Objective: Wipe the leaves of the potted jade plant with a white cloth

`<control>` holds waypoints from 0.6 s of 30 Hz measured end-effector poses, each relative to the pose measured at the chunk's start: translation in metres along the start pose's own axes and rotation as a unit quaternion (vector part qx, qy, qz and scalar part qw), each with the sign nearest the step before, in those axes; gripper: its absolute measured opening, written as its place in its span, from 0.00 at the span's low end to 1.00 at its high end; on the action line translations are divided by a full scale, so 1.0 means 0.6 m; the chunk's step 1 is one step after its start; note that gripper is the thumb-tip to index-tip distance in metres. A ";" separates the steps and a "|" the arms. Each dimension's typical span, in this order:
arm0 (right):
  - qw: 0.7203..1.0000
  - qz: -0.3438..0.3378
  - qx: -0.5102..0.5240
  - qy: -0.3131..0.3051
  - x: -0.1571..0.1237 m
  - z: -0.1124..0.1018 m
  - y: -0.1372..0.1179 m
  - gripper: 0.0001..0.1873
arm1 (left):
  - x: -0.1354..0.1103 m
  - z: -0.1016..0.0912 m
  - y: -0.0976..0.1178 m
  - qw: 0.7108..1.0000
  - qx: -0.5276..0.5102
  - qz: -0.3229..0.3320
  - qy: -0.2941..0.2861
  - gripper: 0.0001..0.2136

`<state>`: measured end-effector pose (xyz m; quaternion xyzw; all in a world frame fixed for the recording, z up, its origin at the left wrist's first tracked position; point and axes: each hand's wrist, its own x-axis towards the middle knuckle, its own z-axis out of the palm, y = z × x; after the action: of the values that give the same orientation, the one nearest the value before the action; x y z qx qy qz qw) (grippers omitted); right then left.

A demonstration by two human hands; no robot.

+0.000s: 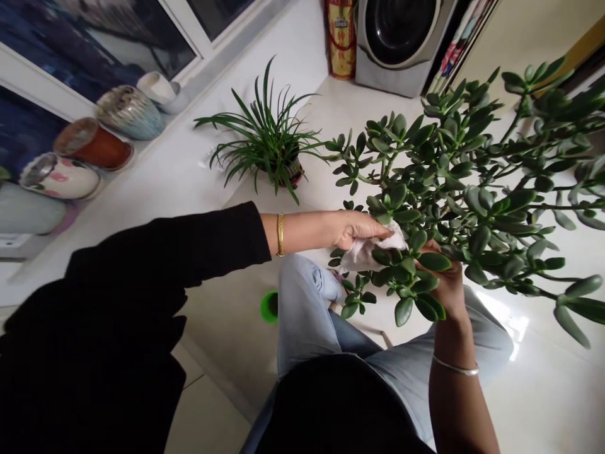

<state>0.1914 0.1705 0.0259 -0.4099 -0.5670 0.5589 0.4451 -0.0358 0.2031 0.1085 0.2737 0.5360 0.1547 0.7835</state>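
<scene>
My left hand (362,228) pinched a white cloth (363,253) among leaves (404,311) at the near edge of the succulent (474,200); the grip of my right hand (448,279), half hidden behind them, I could not tell. The work seemed under way; which leaves were finished or remaining, I could not distinguish.

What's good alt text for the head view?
A left hand holds a white cloth among the leaves of a large succulent; the right hand is at the same plant, partly hidden by leaves. Farther off are a grassy plant, a speaker and a row of pots by a window.
</scene>
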 end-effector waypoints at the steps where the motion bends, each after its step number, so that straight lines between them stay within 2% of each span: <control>1: 1.000 -0.003 0.000 0.001 0.000 0.000 0.000 0.06 | -0.001 0.002 0.004 1.000 0.013 -0.018 -0.008 0.05; 4: 1.000 -0.006 0.003 -0.003 0.001 -0.001 0.000 0.06 | -0.007 0.011 0.015 0.999 0.036 -0.020 -0.016 0.04; 9: 1.000 0.013 0.005 0.002 0.001 0.000 -0.002 0.06 | -0.019 0.014 0.018 0.994 0.098 0.041 0.027 0.02; 13: 1.000 0.020 0.012 0.004 0.001 0.002 -0.007 0.07 | -0.012 0.006 0.010 0.989 0.120 0.079 0.016 0.11; 16: 0.999 0.030 0.005 0.014 0.003 0.003 -0.010 0.10 | -0.012 0.003 0.005 0.991 0.096 0.088 0.034 0.13; 18: 0.999 0.041 -0.001 0.020 0.004 0.004 -0.012 0.11 | -0.015 0.003 0.004 0.991 0.023 0.118 0.057 0.13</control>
<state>0.1888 0.1722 0.0332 -0.4442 -0.5414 0.5681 0.4322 -0.0373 0.1996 0.1175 0.3434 0.5471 0.2492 0.7215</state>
